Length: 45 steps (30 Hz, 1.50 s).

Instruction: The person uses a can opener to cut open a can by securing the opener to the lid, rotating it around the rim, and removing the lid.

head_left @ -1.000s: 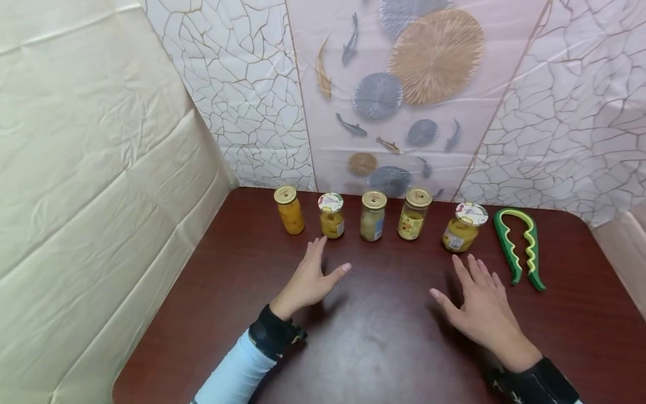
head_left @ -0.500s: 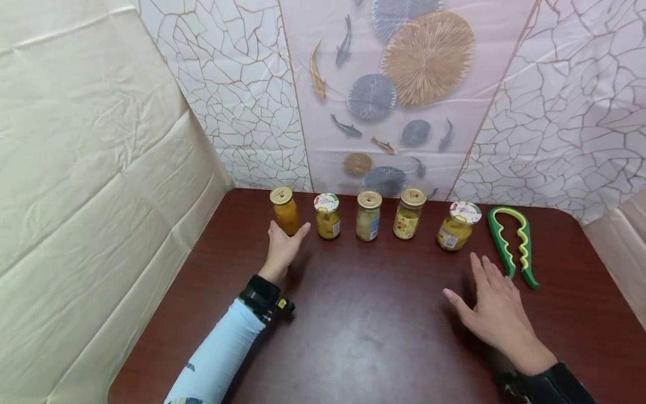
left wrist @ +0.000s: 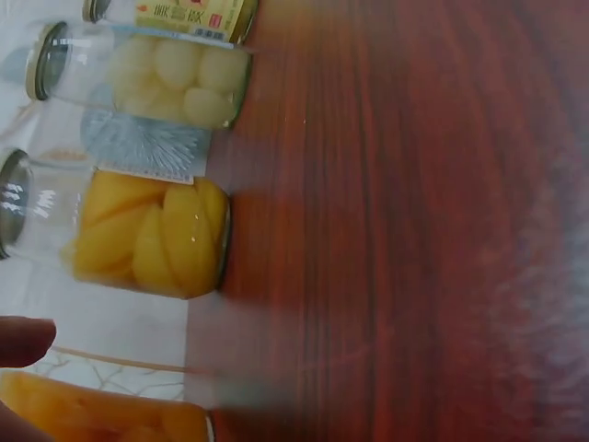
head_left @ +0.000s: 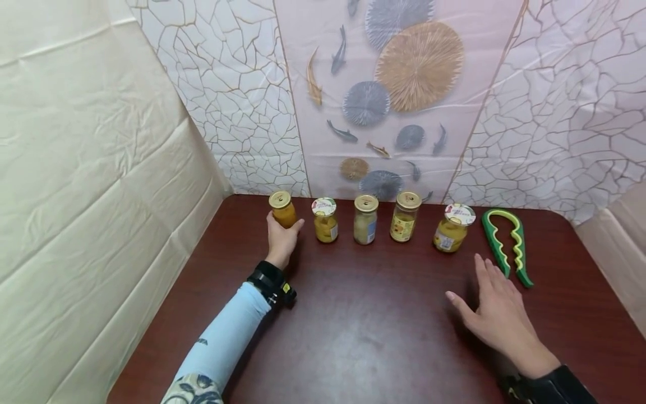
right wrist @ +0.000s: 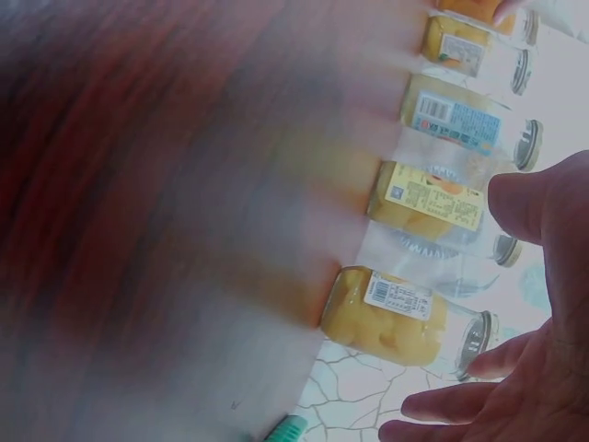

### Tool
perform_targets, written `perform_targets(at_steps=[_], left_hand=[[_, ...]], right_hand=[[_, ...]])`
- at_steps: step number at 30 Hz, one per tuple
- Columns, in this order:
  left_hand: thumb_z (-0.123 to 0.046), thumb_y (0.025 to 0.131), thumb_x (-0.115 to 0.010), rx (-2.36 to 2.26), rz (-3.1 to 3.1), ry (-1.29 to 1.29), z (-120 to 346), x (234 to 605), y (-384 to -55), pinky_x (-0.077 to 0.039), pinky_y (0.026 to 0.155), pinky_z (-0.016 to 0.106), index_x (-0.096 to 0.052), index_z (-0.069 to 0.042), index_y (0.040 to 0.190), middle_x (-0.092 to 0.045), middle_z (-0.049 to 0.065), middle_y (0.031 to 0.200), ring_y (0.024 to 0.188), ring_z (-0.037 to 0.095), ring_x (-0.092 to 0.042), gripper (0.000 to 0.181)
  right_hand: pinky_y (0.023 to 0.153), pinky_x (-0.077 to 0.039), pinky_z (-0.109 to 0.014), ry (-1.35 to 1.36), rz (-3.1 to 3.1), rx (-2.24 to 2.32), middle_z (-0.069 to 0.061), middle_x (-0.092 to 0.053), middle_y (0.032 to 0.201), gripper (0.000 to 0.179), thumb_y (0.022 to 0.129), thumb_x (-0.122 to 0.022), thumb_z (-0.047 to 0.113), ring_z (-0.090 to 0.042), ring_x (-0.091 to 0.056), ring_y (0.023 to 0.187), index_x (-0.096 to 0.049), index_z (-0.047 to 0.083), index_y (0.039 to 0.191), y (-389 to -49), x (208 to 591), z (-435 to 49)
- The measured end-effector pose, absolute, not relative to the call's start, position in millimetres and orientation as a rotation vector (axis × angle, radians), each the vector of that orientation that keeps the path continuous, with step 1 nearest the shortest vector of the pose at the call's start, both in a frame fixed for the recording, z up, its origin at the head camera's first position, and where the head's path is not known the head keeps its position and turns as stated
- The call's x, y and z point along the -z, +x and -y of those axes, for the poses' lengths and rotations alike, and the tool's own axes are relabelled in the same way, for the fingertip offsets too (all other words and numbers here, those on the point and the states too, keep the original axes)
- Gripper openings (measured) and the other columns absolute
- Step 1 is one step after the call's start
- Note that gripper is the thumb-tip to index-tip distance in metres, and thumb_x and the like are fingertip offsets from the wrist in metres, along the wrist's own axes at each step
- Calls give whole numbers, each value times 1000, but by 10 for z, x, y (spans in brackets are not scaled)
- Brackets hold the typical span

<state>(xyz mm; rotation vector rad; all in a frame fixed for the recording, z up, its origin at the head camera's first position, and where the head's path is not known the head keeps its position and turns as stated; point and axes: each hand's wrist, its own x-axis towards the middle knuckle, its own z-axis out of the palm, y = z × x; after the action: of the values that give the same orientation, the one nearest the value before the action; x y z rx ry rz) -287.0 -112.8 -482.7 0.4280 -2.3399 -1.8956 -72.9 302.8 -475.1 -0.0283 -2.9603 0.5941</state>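
Observation:
My left hand (head_left: 281,241) is at the leftmost glass jar of orange fruit (head_left: 285,214), its fingers along the left side and the thumb (left wrist: 26,342) close by the right side. The gold lid faces up; the hand hides the jar's lower part in the head view. Beside it stands a jar of yellow peach slices (left wrist: 152,235) with a white patterned lid. My right hand (head_left: 499,317) is spread over the table, thumb apart and fingers extended, holding nothing. Nearest to it are a yellow fruit jar (right wrist: 386,318) and a green jar opener (head_left: 517,247) with wavy inner edges.
Between the outer jars stand a jar of pale round fruit (left wrist: 179,83) and a gold-lidded jar with a yellow label (head_left: 402,224). All line the back of the dark red table (head_left: 363,336). A patterned sheet (head_left: 383,95) hangs behind; cream cloth (head_left: 101,196) borders the left.
My left hand has moved left and away from me, from in front of the peach jar to around the leftmost jar. My right hand has shifted slightly right, staying spread. The head view has shifted slightly.

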Motion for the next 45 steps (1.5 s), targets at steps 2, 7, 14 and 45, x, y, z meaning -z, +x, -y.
perform_targets(at_steps=[2, 7, 14, 45], left_hand=[[-25, 99, -79, 1867, 2333, 426, 1144, 4859, -2920, -35, 130, 53, -27, -13, 164, -43, 14, 164, 152, 31, -44, 84], [-30, 99, -79, 1826, 2318, 404, 1199, 4916, -2999, -39, 127, 55, -42, -13, 153, -53, 12, 154, 145, 31, -51, 68], [-36, 100, -78, 1817, 2342, 332, 1230, 4972, -3013, -41, 125, 55, -45, -16, 151, -56, 10, 151, 144, 30, -53, 64], [-29, 100, -79, 1813, 2534, -49, 1160, 4704, -1750, -48, 118, 57, -46, -15, 153, -61, 12, 147, 140, 32, -60, 64]], right_hand=[[114, -24, -81, -29, 2962, -594, -43, -24, 167, 110, 102, -65, 59, -60, -23, 156, -6, -3, 170, -726, 4764, -3029], [113, -24, -82, -26, 2966, -599, -44, -24, 166, 109, 102, -65, 59, -60, -24, 155, -7, -4, 170, -723, 4784, -3028], [112, -25, -82, -26, 2953, -588, -45, -24, 165, 108, 102, -65, 58, -61, -24, 155, -8, -4, 169, -737, 4768, -3052], [96, -31, -85, -520, 3096, -548, -60, -12, 146, 94, 109, -53, 46, -75, -21, 136, -12, -23, 157, -1313, 4712, -3751]])
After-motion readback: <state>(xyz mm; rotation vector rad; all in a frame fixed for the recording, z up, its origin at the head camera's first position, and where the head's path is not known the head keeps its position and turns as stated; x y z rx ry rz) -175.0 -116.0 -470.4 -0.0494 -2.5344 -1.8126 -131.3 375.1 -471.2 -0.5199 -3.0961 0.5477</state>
